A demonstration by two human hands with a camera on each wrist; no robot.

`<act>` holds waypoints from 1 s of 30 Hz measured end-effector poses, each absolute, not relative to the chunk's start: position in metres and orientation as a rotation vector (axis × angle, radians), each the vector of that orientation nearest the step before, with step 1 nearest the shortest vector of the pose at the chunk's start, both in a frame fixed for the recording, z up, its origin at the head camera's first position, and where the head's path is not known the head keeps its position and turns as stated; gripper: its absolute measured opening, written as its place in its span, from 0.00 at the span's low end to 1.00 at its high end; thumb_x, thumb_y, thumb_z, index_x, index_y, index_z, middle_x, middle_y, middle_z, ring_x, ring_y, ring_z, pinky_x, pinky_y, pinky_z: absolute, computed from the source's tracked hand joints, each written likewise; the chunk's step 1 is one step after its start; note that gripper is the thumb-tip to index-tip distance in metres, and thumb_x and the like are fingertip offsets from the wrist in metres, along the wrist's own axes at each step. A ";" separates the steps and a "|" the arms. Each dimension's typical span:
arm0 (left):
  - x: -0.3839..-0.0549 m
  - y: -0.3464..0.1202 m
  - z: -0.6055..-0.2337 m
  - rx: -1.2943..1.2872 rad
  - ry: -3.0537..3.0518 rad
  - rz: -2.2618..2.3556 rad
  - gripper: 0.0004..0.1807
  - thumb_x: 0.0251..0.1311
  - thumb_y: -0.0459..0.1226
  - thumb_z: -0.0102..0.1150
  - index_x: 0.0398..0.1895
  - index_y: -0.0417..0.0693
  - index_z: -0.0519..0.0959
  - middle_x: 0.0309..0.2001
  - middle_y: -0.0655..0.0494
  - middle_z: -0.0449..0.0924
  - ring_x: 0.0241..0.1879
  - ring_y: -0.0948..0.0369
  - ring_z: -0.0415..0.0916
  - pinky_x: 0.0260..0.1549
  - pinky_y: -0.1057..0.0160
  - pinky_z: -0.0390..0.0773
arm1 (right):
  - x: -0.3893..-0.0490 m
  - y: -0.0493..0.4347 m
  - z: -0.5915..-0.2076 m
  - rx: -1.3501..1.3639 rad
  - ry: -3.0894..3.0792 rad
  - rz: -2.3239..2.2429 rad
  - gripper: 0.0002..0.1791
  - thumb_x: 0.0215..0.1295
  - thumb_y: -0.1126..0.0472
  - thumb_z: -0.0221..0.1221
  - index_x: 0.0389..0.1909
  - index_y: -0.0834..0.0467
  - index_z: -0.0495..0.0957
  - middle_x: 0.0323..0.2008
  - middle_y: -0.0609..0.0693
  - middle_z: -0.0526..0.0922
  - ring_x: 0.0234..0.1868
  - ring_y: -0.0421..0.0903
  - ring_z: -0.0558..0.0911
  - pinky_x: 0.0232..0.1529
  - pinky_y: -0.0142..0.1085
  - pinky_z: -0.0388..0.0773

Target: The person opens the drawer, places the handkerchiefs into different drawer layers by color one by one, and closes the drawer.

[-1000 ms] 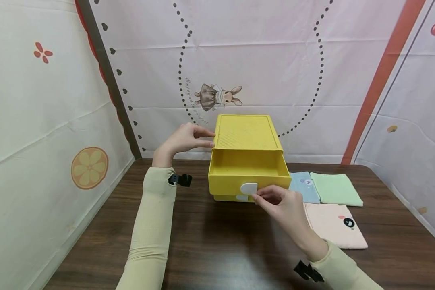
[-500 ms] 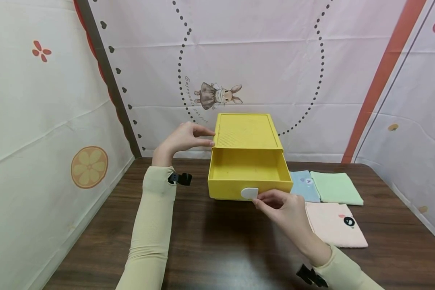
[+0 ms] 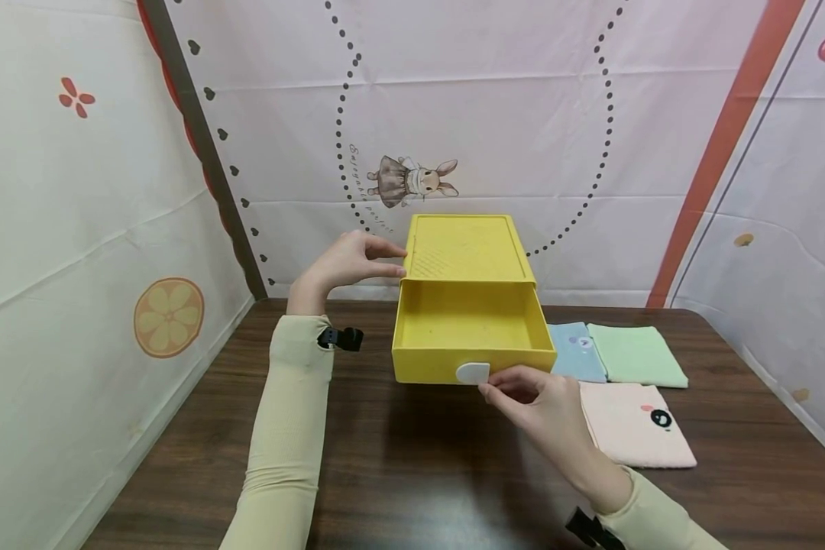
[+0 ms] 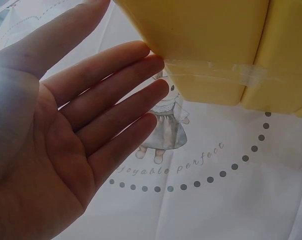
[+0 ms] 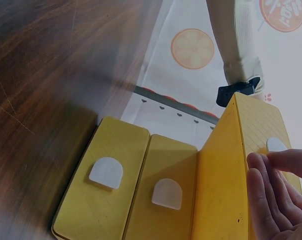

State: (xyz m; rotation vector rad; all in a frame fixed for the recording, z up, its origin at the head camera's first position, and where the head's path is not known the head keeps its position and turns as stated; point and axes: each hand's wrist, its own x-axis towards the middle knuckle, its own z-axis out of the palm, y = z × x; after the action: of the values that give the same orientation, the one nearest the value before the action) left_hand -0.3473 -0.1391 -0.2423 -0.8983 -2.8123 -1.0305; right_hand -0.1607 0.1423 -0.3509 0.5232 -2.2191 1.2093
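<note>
A yellow drawer cabinet (image 3: 470,246) stands on the table with its top drawer (image 3: 422,367) pulled well out; the drawer's inside is bare. My right hand (image 3: 551,416) pinches the white tab handle (image 3: 472,373) on that drawer's front between thumb and fingers. Against the cabinet's upper left side, the fingertips of my left hand (image 3: 347,262) rest with the fingers extended. In the left wrist view, that hand's palm (image 4: 46,145) faces the cabinet wall. Two lower drawers, each with a white handle (image 5: 167,194), sit closed in the right wrist view.
Folded cloths lie right of the cabinet: a blue one (image 3: 574,353), a green one (image 3: 635,357) and a pink one (image 3: 635,425) nearer the front. A printed cloth backdrop (image 3: 495,137) hangs behind and beside the dark wooden table (image 3: 385,473).
The top drawer has slid farther out toward me, with my right hand moving along on its handle. The lower handle has become hidden in the head view. My left hand stays in place.
</note>
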 end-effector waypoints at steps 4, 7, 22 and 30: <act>-0.346 -0.139 -0.242 -0.897 -2.811 -1.022 0.26 0.48 0.56 0.68 0.50 0.57 0.82 0.50 0.59 0.82 0.49 0.62 0.78 0.51 0.58 0.77 | -0.158 0.142 -0.351 0.536 -2.215 1.234 0.06 0.50 0.62 0.71 0.25 0.49 0.83 0.21 0.37 0.84 0.21 0.30 0.81 0.25 0.24 0.78; -0.346 -0.139 -0.242 -0.892 -2.812 -1.007 0.25 0.48 0.56 0.68 0.49 0.58 0.82 0.50 0.60 0.82 0.49 0.63 0.78 0.51 0.58 0.77 | -0.156 0.141 -0.351 0.539 -2.217 1.253 0.05 0.51 0.61 0.70 0.25 0.48 0.83 0.21 0.37 0.84 0.21 0.30 0.81 0.25 0.24 0.78; -0.348 -0.140 -0.242 -0.901 -2.809 -1.034 0.26 0.48 0.55 0.69 0.50 0.57 0.82 0.51 0.58 0.82 0.50 0.61 0.78 0.51 0.56 0.77 | -0.151 0.141 -0.352 0.516 -2.214 1.215 0.06 0.49 0.60 0.72 0.25 0.47 0.83 0.22 0.37 0.85 0.22 0.29 0.81 0.26 0.23 0.78; -0.348 -0.140 -0.242 -0.909 -2.803 -1.040 0.25 0.48 0.55 0.69 0.50 0.57 0.82 0.50 0.58 0.82 0.49 0.62 0.78 0.50 0.57 0.77 | -0.152 0.140 -0.352 0.536 -2.187 1.206 0.07 0.48 0.62 0.72 0.24 0.48 0.83 0.22 0.38 0.85 0.23 0.29 0.81 0.26 0.23 0.78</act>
State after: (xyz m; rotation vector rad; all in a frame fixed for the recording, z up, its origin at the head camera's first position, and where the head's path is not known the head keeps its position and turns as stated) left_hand -0.3479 -0.1401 -0.2420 -0.9085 -2.8029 -1.0395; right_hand -0.1520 0.1404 -0.3523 0.5356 -2.1867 1.2059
